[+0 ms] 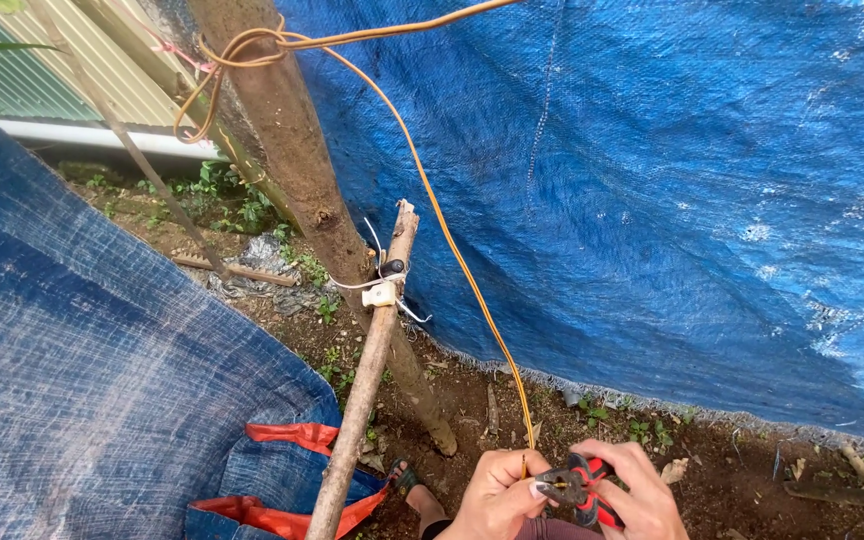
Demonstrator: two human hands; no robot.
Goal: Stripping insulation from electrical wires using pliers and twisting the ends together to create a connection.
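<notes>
My left hand (497, 495) pinches the lower end of a thin orange wire (452, 250) at the bottom of the head view. That wire runs up and left to a loop around a thick wooden post (292, 150). My right hand (632, 490) grips red-and-black pliers (577, 488), whose jaws meet the wire end at my left fingertips. A thinner wooden stick (367, 370) leans in front of the post, with a small white clip (381, 293) and white cord tied on it.
A blue tarp (652, 180) hangs as a wall on the right, and another blue tarp (82, 380) with orange trim covers the left. Bare soil with weeds (222, 200) lies between. My sandalled foot (407, 480) stands by the stick's base. A corrugated metal sheet (52, 80) stands behind.
</notes>
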